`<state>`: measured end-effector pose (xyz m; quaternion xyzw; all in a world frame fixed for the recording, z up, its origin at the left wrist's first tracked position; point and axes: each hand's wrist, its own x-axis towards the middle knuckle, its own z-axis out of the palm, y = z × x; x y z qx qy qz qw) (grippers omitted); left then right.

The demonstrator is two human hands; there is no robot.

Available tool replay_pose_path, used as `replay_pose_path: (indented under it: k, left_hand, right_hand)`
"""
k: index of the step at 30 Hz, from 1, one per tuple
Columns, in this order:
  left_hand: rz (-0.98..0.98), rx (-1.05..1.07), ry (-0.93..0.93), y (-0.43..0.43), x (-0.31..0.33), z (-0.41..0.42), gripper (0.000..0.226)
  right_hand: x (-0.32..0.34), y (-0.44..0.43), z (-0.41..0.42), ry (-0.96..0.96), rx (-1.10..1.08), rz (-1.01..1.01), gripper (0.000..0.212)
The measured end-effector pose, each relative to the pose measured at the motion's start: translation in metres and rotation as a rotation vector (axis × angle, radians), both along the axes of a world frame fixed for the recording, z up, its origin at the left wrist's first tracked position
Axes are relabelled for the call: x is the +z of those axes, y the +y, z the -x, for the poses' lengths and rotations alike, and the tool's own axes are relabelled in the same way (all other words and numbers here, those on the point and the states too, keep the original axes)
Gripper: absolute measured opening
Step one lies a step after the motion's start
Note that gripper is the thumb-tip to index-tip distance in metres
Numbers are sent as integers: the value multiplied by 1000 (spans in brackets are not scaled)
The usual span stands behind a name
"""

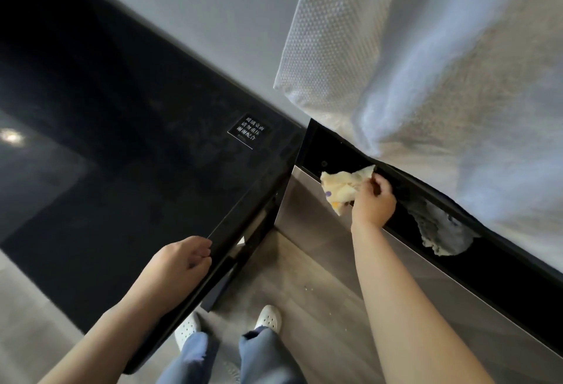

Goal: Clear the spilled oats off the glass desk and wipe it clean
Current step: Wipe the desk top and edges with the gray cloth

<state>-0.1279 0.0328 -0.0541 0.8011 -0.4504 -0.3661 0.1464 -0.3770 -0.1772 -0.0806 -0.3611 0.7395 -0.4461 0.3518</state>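
While the left hand [182, 265] sits at the near edge of the glass desk [106, 140] with its fingers curled round that edge, the right hand [373, 201] reaches out to the right of the desk, beyond its corner, and pinches a crumpled yellow cloth [344, 185] between thumb and fingertips. That cloth lies on a black ledge [502, 277] running away from the desk's right corner, so it is off the glass and well apart from the left hand. White bedding [457, 79] hangs over the ledge on the side away from the desk, with one rumpled fold resting on it. On the dark, smudged glass near its right corner is a small black sticker [249, 132] with white characters. A few pale oat specks [304, 287] dot the wooden floor [320, 338] just right of the desk's near edge. Below that edge stand two white clogs [268, 318] under blue jeans [259, 353].
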Motion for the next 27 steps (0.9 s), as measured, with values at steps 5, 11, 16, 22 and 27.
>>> replay_pose_path:
  k: [5,11,16,22,27]
  left_hand:
    - [7,26,-5,3,-1,2,31]
    - [13,-29,3,-3,5,12,31]
    - [35,-80,2,-13,8,22,30]
    - [43,-130,4,-21,16,41,26]
    - [43,-175,-26,-22,17,51,28]
  right_hand:
    - [-2,11,-1,18,213,24,52]
    - [-4,62,29,144,281,27,36]
    - [-5,79,85,462,285,64,27]
    - [5,57,142,720,249,-103,47]
    - [6,47,149,685,331,-117,41]
